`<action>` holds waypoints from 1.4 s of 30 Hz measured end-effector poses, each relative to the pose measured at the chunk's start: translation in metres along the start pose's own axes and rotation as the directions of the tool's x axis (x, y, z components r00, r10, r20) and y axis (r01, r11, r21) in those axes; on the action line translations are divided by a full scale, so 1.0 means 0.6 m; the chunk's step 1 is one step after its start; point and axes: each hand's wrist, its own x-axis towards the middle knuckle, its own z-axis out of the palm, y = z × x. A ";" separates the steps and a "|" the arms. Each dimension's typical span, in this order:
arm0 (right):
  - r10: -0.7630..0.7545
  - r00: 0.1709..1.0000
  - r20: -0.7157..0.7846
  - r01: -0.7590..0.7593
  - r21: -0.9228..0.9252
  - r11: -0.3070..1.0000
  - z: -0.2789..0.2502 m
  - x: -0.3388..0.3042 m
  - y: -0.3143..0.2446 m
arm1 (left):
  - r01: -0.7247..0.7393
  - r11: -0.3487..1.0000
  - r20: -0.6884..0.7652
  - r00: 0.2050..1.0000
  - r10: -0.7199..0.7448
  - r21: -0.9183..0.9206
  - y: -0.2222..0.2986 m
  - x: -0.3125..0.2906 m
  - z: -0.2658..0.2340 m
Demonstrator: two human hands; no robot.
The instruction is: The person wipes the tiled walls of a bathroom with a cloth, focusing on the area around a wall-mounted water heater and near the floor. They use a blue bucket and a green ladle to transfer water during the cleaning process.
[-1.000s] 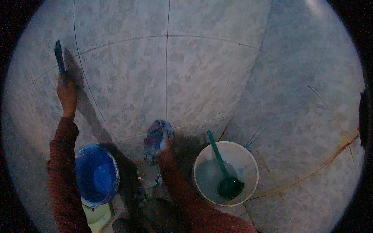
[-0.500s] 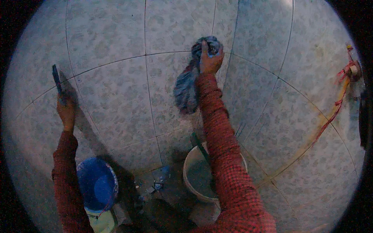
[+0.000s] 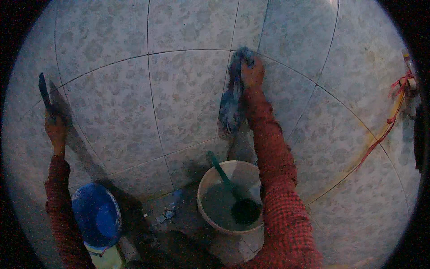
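My right hand is closed around a crumpled blue-grey cloth against the tiled wall, close to the corner. The cloth's loose end hangs below the fingers. Off to the left, my left hand grips a dark, narrow tool that points upward; its exact kind is too dim to make out. Below my right arm stands a pale bucket of cloudy water. A green long-handled dipper leans in it, its round cup in the water.
A blue tub stands at lower left, above a pale yellow-green container. Small scraps lie on the floor between tub and bucket. At far right, a red cord hangs from a fitting on the wall.
My right hand and the cloth have slid right along the wall toward the corner. The view has shifted right, and more of the bucket and dipper shows. My left hand keeps its tool.
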 end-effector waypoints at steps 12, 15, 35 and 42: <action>-0.130 0.986 0.108 0.154 -0.256 0.954 -0.006 -0.155 0.095 | 0.069 0.997 0.024 0.997 -0.069 -0.024 0.014 -0.005 0.004; -0.290 0.953 0.084 0.302 -0.285 0.910 -0.021 -0.084 0.042 | 0.100 0.995 0.025 0.995 -0.100 0.021 0.001 -0.007 0.009; -0.073 0.989 0.130 0.091 -0.136 0.987 -0.031 -0.052 0.008 | -0.112 0.945 0.160 0.985 0.064 0.308 -0.132 0.015 -0.015; -0.188 0.974 0.124 0.220 -0.350 0.911 -0.020 -0.151 0.101 | 0.085 0.994 0.015 0.996 -0.084 -0.064 -0.013 -0.020 0.020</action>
